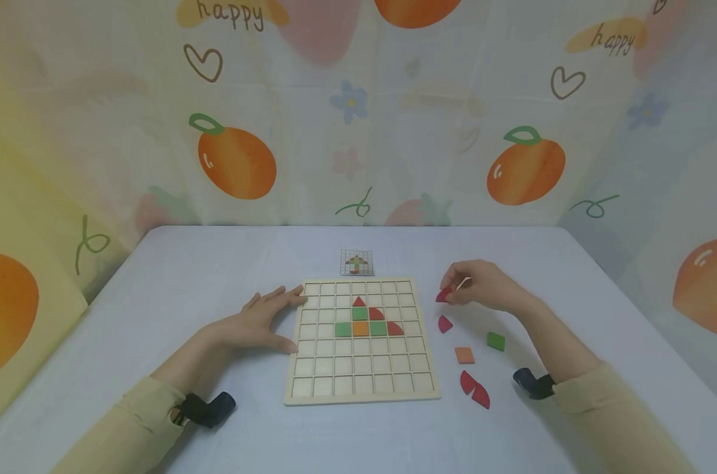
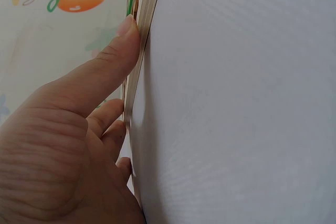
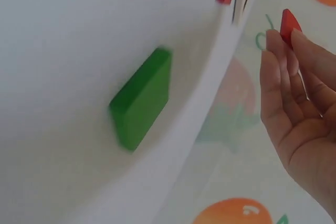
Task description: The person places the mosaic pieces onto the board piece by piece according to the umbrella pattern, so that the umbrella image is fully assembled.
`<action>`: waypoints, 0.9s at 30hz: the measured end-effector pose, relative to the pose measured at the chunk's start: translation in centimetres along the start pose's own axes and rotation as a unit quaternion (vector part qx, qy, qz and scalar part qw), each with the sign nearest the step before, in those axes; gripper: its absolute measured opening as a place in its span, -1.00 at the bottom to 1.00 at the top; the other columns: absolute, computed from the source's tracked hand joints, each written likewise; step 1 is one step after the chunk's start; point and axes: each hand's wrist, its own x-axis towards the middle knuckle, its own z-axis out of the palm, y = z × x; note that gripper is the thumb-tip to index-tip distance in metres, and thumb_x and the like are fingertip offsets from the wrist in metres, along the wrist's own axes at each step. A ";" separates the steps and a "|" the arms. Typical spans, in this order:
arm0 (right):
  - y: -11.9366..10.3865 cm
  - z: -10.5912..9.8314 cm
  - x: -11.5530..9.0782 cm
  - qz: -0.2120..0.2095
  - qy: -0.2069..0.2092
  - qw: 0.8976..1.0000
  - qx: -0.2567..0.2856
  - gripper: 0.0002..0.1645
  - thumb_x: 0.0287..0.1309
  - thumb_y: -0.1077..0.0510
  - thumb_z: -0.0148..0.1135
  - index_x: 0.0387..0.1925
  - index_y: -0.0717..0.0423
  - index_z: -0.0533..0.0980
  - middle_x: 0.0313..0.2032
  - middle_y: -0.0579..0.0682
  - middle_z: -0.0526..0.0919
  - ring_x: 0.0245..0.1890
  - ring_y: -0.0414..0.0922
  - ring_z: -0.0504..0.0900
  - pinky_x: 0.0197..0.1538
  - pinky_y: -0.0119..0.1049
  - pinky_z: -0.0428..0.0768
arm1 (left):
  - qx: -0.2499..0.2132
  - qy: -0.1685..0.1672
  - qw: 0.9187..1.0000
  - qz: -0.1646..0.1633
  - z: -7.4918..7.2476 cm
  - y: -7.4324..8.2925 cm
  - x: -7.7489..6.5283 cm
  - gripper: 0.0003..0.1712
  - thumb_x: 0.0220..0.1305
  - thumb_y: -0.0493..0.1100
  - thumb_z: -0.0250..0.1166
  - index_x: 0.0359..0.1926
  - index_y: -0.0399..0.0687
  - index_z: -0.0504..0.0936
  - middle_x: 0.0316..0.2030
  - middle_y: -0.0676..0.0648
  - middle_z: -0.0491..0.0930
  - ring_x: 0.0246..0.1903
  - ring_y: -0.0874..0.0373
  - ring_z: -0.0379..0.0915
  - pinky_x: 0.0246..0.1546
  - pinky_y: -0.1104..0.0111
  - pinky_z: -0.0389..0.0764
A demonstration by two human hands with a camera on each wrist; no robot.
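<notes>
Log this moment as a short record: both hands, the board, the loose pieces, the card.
Left hand: thumb and fingers touch the left edge of the grid board
Right hand: pinches a red piece, right of the board
On board: red triangle, three green squares, orange square, two red quarter-circles
Loose, right of board: green tile, orange tile, three red rounded pieces
Card: beyond the board's far edge

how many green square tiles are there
4. On the pale wooden grid board: one green square tile below the red triangular tile, a second and third flanking an orange square tile. The fourth lies on the white table. Others may be hidden.
</notes>
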 end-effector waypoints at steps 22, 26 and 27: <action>-7.7 5.5 3.9 -0.090 -0.033 0.995 0.022 -0.85 0.10 0.22 0.39 -0.25 0.00 0.69 -0.26 -0.06 0.74 -0.30 -0.20 0.65 -0.17 -0.37 0.63 | 0.003 -0.003 1.000 -0.002 0.2 -0.2 0.2 0.07 -0.01 0.23 0.48 0.46 0.06 0.22 0.60 -0.07 -0.08 0.58 -0.26 -0.36 0.50 -0.28 -0.39; -9.0 6.3 4.5 -0.095 -0.043 0.994 0.019 -0.87 0.14 0.22 0.36 -0.26 -0.03 0.69 -0.26 -0.07 0.74 -0.32 -0.21 0.68 -0.15 -0.38 0.65 | 0.000 0.001 1.000 -0.002 0.1 -0.1 0.1 0.07 -0.02 0.22 0.49 0.46 0.05 0.23 0.59 -0.09 -0.07 0.58 -0.26 -0.36 0.49 -0.29 -0.41; -9.3 6.5 4.7 -0.096 -0.045 0.994 0.018 -0.87 0.14 0.21 0.35 -0.26 -0.04 0.70 -0.26 -0.08 0.74 -0.32 -0.21 0.68 -0.16 -0.39 0.65 | -0.001 0.002 1.000 -0.002 0.1 0.0 0.1 0.07 -0.02 0.22 0.49 0.46 0.05 0.23 0.59 -0.09 -0.07 0.58 -0.26 -0.35 0.49 -0.29 -0.41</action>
